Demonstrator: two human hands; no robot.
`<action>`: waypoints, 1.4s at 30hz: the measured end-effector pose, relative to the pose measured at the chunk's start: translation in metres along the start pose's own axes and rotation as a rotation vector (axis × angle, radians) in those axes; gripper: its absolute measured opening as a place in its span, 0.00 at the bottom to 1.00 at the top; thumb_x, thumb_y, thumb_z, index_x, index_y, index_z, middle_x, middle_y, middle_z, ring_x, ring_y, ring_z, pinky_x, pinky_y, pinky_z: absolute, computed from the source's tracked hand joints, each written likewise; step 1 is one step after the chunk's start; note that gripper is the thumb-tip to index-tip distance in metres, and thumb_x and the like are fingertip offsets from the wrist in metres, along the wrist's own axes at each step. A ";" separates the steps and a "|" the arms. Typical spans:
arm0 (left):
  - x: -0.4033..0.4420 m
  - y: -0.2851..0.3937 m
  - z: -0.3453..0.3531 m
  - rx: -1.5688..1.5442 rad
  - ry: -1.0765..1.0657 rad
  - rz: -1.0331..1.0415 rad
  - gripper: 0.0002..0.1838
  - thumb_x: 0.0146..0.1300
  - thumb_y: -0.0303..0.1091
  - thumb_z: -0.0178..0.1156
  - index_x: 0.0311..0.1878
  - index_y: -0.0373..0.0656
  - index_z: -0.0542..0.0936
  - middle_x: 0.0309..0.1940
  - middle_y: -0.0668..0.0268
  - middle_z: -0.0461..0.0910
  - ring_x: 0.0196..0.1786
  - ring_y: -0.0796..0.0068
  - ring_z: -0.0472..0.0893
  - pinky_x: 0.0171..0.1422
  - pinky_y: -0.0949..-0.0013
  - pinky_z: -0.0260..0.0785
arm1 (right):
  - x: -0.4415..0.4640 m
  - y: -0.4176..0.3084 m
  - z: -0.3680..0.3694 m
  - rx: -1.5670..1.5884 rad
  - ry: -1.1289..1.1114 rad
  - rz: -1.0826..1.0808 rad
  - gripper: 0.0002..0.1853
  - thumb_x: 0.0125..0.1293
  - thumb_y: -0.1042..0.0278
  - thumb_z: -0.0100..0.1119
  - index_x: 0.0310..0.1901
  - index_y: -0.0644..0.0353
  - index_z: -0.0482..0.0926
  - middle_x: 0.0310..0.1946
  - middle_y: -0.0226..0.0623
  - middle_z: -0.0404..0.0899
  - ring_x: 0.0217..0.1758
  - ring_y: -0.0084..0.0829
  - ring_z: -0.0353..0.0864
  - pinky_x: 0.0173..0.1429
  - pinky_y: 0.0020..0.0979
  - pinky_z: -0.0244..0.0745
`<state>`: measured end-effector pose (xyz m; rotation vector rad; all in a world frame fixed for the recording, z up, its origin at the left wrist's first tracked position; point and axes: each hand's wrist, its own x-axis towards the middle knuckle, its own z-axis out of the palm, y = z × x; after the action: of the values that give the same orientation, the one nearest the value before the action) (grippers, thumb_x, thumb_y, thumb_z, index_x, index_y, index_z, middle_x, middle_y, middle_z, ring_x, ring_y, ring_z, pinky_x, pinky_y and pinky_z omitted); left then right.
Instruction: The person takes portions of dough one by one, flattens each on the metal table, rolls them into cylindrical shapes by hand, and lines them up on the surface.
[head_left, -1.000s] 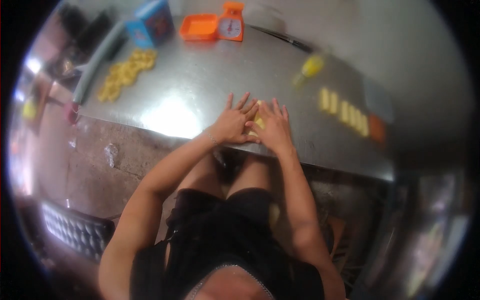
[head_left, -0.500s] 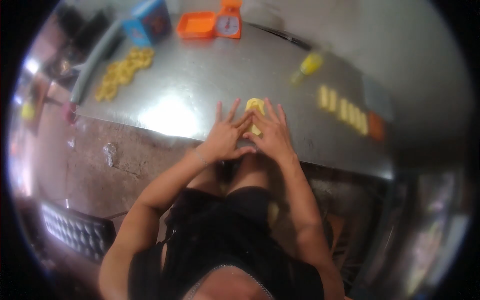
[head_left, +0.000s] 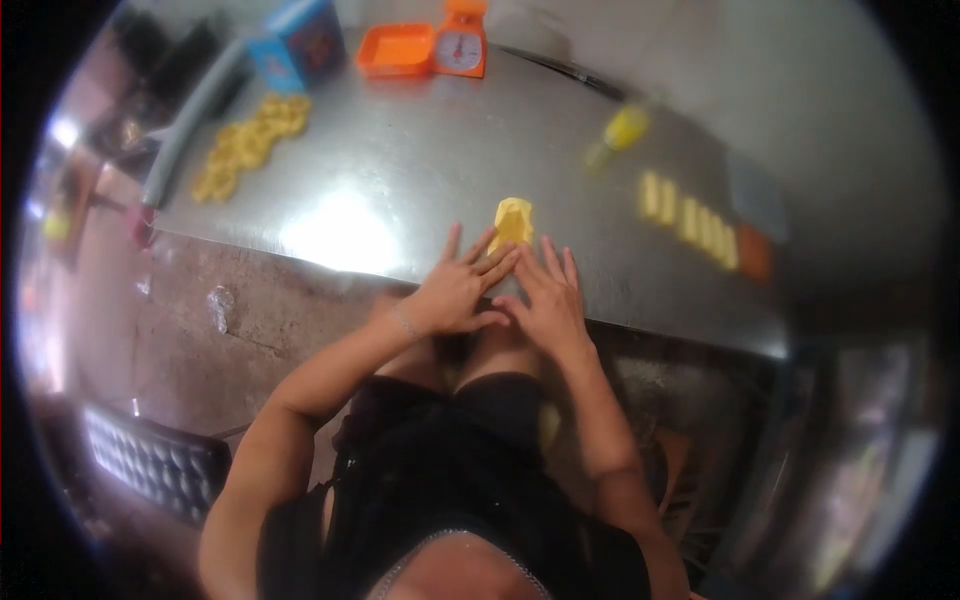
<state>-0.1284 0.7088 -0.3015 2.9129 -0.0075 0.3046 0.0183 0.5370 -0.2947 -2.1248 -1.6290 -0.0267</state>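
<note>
A flattened oblong piece of yellow dough [head_left: 513, 222] lies on the metal table near its front edge, with a darker hollow along its middle. My left hand [head_left: 462, 290] is spread, its fingertips at the near end of the dough. Beside it my right hand [head_left: 547, 300] is also spread, index fingertip meeting the left one at the dough's near end. Both thumbs point inward, close to each other. The fingers cover the dough's near end, so whether they press on it or only rest there I cannot tell.
Several yellow dough rings [head_left: 245, 145] lie at the left, by a blue box [head_left: 293, 50]. An orange tray [head_left: 395, 50] and orange dial scale [head_left: 460, 45] stand at the back. Toward the right are a yellow bottle [head_left: 625, 128], several dough strips [head_left: 690, 222] and a brown block [head_left: 753, 252].
Both hands have slid back toward my body, from over the dough to its near end. More of the dough and its hollow now shows.
</note>
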 end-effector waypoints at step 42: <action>0.021 -0.045 -0.020 0.061 -0.099 -0.009 0.60 0.63 0.82 0.59 0.84 0.40 0.67 0.85 0.58 0.65 0.91 0.53 0.53 0.92 0.31 0.35 | 0.014 0.025 -0.007 0.007 -0.065 0.089 0.50 0.73 0.23 0.55 0.77 0.64 0.75 0.79 0.48 0.73 0.90 0.55 0.55 0.89 0.65 0.39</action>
<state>-0.1112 0.7572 -0.2871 2.9846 -0.0010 0.1615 0.0471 0.5421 -0.2926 -2.2115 -1.5662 0.0772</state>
